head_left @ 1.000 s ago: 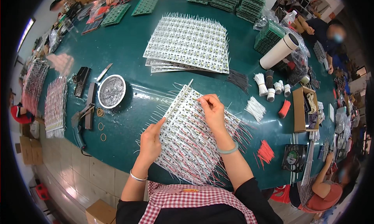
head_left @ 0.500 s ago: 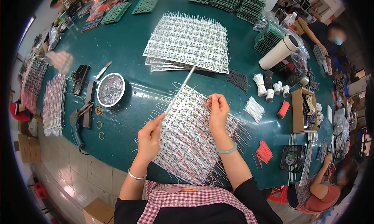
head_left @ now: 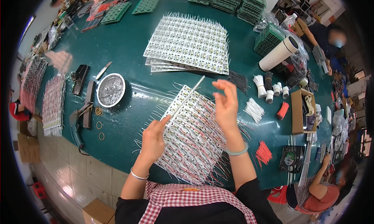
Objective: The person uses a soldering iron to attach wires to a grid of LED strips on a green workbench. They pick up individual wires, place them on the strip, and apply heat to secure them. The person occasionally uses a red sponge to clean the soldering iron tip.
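My left hand (head_left: pixel 153 140) is closed on the lower end of a thin pale rod (head_left: pixel 189 96), which slants up and to the right. Beneath it lies a white circuit board panel (head_left: pixel 191 150) covered with small components and many red and white wires. My right hand (head_left: pixel 226 103) is raised over the panel's right side, near the rod's upper end. Its thumb and fingers are apart, and I see nothing between them. Just beyond the panel is a stack of similar white panels (head_left: pixel 187 42) with short wires.
On the left are a bowl of grey metallic material (head_left: pixel 111 90), a soldering iron (head_left: pixel 76 126) and rubber bands (head_left: pixel 99 125). To the right lie white wires (head_left: pixel 254 109), red wires (head_left: pixel 263 152), a bottle (head_left: pixel 278 54), an open box (head_left: pixel 304 111) and a small fan (head_left: pixel 293 158). Other people sit around the table.
My right hand has lifted up and to the right, its pinched fingers parting. My left hand has shifted slightly, and the rod's far end has come down and to the right.
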`<action>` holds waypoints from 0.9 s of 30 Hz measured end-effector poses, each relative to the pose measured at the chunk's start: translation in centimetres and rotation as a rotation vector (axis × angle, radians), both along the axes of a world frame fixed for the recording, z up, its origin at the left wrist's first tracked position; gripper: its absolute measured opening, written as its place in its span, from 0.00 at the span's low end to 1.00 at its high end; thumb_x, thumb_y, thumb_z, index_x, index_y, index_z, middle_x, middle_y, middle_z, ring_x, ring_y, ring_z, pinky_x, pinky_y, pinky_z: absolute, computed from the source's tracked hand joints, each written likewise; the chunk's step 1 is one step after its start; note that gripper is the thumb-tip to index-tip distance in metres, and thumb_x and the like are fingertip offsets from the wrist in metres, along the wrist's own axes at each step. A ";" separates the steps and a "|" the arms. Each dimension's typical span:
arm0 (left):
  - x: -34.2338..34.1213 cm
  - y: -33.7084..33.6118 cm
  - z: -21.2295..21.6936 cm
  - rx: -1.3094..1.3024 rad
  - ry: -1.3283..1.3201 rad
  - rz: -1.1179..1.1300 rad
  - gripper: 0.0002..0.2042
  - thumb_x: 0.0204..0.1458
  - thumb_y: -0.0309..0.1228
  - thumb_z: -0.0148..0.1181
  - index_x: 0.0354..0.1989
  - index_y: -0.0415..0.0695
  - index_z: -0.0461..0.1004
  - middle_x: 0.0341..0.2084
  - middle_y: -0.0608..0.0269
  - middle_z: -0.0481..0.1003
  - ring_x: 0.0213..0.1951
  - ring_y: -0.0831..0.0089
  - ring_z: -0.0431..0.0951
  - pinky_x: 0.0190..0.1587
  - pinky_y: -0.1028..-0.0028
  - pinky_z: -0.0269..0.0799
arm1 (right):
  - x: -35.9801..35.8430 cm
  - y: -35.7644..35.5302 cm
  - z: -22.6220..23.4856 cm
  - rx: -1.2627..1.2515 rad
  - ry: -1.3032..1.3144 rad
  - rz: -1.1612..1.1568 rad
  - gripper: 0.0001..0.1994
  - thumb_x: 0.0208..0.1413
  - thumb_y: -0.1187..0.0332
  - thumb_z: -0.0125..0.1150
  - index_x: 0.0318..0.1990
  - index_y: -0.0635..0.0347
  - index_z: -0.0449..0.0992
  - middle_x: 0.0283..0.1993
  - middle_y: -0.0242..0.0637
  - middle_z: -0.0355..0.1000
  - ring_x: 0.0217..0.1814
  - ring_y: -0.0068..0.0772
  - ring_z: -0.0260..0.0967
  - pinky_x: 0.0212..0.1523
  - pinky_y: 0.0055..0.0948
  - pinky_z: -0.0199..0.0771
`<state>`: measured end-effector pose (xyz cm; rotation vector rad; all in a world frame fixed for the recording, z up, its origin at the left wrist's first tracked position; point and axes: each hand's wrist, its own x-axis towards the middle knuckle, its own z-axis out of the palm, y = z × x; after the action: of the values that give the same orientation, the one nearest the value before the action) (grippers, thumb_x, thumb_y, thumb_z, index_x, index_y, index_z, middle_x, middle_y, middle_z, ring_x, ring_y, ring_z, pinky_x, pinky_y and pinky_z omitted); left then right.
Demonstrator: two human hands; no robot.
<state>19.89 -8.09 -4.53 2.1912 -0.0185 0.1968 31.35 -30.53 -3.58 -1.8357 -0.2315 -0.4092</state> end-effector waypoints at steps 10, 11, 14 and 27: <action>0.3 -0.8 0.1 0.118 0.062 -0.127 0.22 0.54 0.13 0.50 0.56 0.46 0.78 0.25 0.55 0.69 0.27 0.62 0.70 0.34 0.69 0.67 | 3.1 1.5 -0.3 -0.456 -0.159 0.288 0.23 0.42 0.88 0.49 0.46 0.63 0.78 0.53 0.42 0.74 0.60 0.47 0.67 0.58 0.39 0.70; 0.2 -0.6 0.4 0.130 0.086 -0.177 0.22 0.54 0.13 0.50 0.56 0.46 0.78 0.25 0.56 0.68 0.26 0.64 0.70 0.33 0.70 0.67 | 3.1 1.6 -0.7 -0.437 -0.161 0.268 0.22 0.43 0.89 0.48 0.46 0.63 0.79 0.52 0.43 0.74 0.58 0.47 0.68 0.57 0.39 0.71; 0.4 0.4 1.0 -0.209 0.130 -0.230 0.22 0.55 0.14 0.50 0.55 0.46 0.78 0.24 0.60 0.68 0.25 0.71 0.67 0.32 0.73 0.66 | 3.2 1.3 -0.7 -0.332 -0.207 0.129 0.22 0.45 0.90 0.48 0.45 0.63 0.79 0.49 0.44 0.76 0.55 0.47 0.72 0.56 0.38 0.72; 0.8 -1.4 -0.5 0.273 0.066 -0.026 0.28 0.46 0.12 0.52 0.58 0.45 0.76 0.33 0.54 0.74 0.33 0.52 0.77 0.36 0.62 0.72 | 3.8 1.2 -3.3 -0.464 -0.140 0.323 0.21 0.45 0.89 0.49 0.43 0.61 0.81 0.49 0.41 0.78 0.55 0.47 0.72 0.57 0.39 0.73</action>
<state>20.74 -9.54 -5.02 2.4671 -0.0390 0.1121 35.20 -29.28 -6.85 -2.1729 -0.7600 -0.2697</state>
